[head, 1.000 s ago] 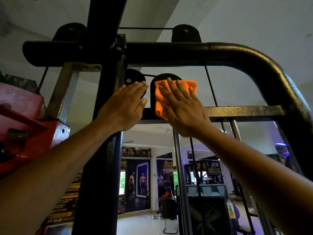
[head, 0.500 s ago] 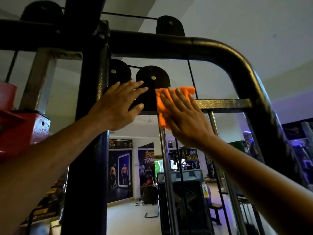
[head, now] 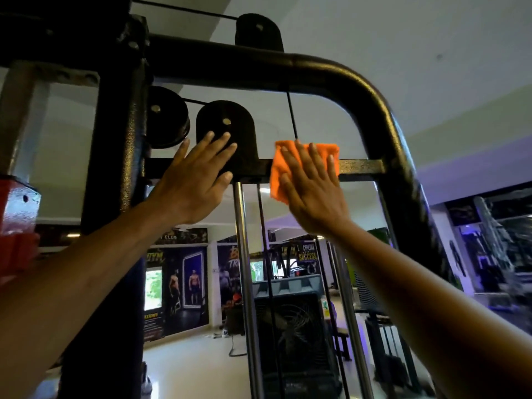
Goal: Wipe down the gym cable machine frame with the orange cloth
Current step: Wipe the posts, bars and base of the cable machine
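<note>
Keeping the right hand (head: 312, 191) fingers spread flat, the cloth (head: 290, 165) should be pressed along the crossbar (head: 359, 167) beyond the fingertips.

Two hands up, left (head: 195, 180) and right (head: 312, 191). One orange cloth (head: 302, 156). Three pulley housings on the frame: (head: 168, 118), (head: 226, 128), (head: 259, 31). Two chrome guide rods: (head: 244, 283), (head: 349, 312).
</note>
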